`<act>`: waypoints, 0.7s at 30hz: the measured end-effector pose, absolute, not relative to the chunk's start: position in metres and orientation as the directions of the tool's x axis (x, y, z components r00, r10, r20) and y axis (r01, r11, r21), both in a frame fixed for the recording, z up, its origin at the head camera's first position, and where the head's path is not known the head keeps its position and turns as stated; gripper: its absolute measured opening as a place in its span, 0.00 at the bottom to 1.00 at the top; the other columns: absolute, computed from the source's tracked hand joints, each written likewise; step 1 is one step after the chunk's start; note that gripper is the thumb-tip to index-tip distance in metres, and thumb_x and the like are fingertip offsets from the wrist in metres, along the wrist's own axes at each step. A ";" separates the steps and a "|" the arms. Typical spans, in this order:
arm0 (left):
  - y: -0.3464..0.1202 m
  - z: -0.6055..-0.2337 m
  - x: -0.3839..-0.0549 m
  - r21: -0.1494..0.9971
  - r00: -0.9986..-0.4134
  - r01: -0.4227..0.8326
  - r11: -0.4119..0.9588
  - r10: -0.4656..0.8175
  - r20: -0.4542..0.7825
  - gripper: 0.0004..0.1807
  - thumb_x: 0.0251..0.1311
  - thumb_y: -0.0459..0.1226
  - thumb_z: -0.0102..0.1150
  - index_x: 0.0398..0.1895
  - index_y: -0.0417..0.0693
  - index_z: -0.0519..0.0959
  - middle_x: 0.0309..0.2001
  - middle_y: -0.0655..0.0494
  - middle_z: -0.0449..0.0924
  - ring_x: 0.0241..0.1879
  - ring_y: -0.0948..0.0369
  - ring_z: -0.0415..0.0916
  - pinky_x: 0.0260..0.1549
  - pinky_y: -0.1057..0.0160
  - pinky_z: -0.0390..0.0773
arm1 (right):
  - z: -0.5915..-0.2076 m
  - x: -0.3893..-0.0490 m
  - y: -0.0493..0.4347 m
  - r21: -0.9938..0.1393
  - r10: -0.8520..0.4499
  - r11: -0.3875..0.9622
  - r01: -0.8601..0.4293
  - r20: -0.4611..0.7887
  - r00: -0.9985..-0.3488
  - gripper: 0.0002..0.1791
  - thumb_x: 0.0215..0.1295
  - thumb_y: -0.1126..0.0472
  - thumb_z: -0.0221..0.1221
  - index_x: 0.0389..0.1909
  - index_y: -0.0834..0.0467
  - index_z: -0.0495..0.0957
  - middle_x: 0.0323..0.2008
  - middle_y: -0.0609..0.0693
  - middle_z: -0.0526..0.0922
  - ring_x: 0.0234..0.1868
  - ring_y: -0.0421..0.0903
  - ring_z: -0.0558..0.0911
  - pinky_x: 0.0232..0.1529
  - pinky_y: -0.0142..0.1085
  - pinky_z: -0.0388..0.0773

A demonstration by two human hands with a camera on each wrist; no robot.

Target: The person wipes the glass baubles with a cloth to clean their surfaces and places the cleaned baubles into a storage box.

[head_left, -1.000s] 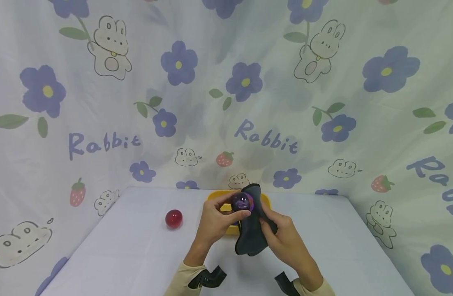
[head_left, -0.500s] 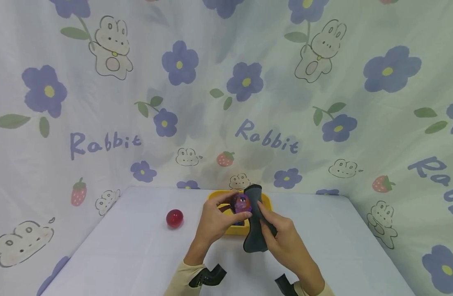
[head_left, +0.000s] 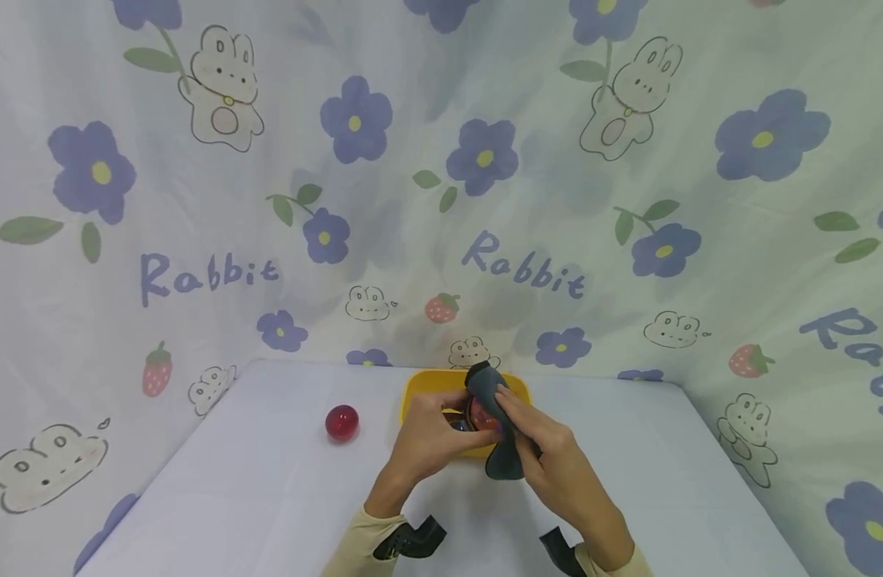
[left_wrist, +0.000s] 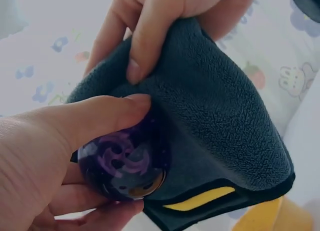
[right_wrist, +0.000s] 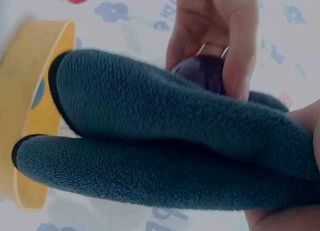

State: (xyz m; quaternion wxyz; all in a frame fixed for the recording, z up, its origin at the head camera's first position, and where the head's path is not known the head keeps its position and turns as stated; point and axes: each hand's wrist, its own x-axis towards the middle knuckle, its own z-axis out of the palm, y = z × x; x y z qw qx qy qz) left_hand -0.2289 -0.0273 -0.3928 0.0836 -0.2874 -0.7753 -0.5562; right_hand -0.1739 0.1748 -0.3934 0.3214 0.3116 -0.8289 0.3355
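Note:
Between thumb and fingers, my left hand (head_left: pixel 425 437) grips a glossy dark purple ball (left_wrist: pixel 120 163) that carries a lighter swirl pattern. A reddish patch of its surface shows in the head view. My right hand (head_left: pixel 566 465) pinches a folded blue-grey fuzzy cloth (left_wrist: pixel 220 126) with black edging and a yellow label. The cloth lies against the ball's right side and top, covering part of it. In the right wrist view, two thick folds of cloth (right_wrist: pixel 150 101) hide most of the ball. Both hands are held in front of a yellow container (head_left: pixel 417 387).
A shiny red ball (head_left: pixel 342 423) lies on the white tabletop (head_left: pixel 254 481), left of the container. Something blue shows inside the container in the right wrist view. A curtain (head_left: pixel 413 200) printed with flowers and rabbits hangs behind the table.
The ball has turned in my left hand, its reddish side coming into view. My right hand has brought the cloth leftward, from beside the ball to over its top and right side.

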 end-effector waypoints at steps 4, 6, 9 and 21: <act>-0.026 -0.392 -0.226 0.796 -0.811 0.556 0.239 0.368 0.456 0.23 0.48 0.45 0.83 0.49 0.53 0.88 0.40 0.59 0.91 0.40 0.66 0.88 0.45 0.64 0.89 | -0.395 -0.179 0.182 -0.383 -0.312 0.549 -0.743 0.731 -0.607 0.35 0.62 0.84 0.56 0.69 0.58 0.76 0.66 0.59 0.81 0.65 0.60 0.81 0.68 0.23 0.71; -0.026 -0.391 -0.224 0.780 -0.804 0.570 0.259 0.372 0.464 0.24 0.47 0.46 0.83 0.50 0.53 0.89 0.40 0.59 0.91 0.40 0.65 0.88 0.43 0.66 0.89 | -0.396 -0.181 0.186 -0.408 -0.319 0.527 -0.745 0.718 -0.619 0.35 0.63 0.83 0.55 0.70 0.57 0.75 0.66 0.58 0.81 0.65 0.59 0.81 0.68 0.22 0.71; -0.026 -0.391 -0.223 0.747 -0.793 0.594 0.299 0.373 0.481 0.26 0.47 0.48 0.83 0.51 0.53 0.89 0.41 0.62 0.91 0.37 0.66 0.85 0.37 0.67 0.87 | -0.398 -0.184 0.191 -0.451 -0.334 0.496 -0.742 0.689 -0.643 0.35 0.65 0.83 0.54 0.71 0.57 0.74 0.67 0.57 0.81 0.66 0.58 0.81 0.66 0.23 0.73; -0.026 -0.388 -0.221 0.804 -0.791 0.572 0.161 0.365 0.490 0.31 0.48 0.42 0.82 0.58 0.45 0.85 0.48 0.50 0.90 0.41 0.62 0.89 0.44 0.62 0.90 | -0.406 -0.192 0.200 -0.615 -0.333 0.359 -0.703 0.619 -0.711 0.27 0.73 0.77 0.51 0.72 0.67 0.70 0.64 0.66 0.80 0.62 0.38 0.81 0.56 0.27 0.83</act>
